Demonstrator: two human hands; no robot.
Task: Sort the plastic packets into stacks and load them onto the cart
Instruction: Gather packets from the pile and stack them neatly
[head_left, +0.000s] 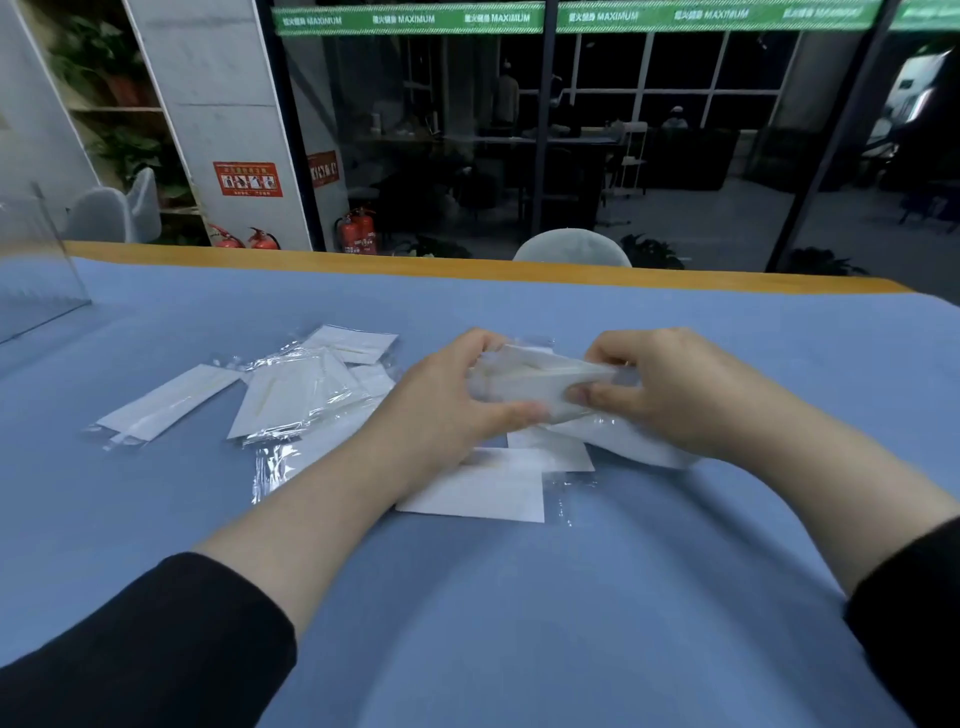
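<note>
Your left hand (447, 400) and right hand (670, 395) both pinch a crinkly clear-plastic packet stack (540, 376) above the blue cloth worktop (519, 597).

Both forearms are reaching forward over the middle of the tabletop and angling toward each other, each wearing a dark sleeve pushed up short of the wrist. The left hand (451, 397) is lying back upward, its fingers curling over the top of a held bundle and its thumb pressing along the near side. The right hand (670, 392) is facing it, fingers bent, thumb and fingertips pinching the bundle's other end.
</note>
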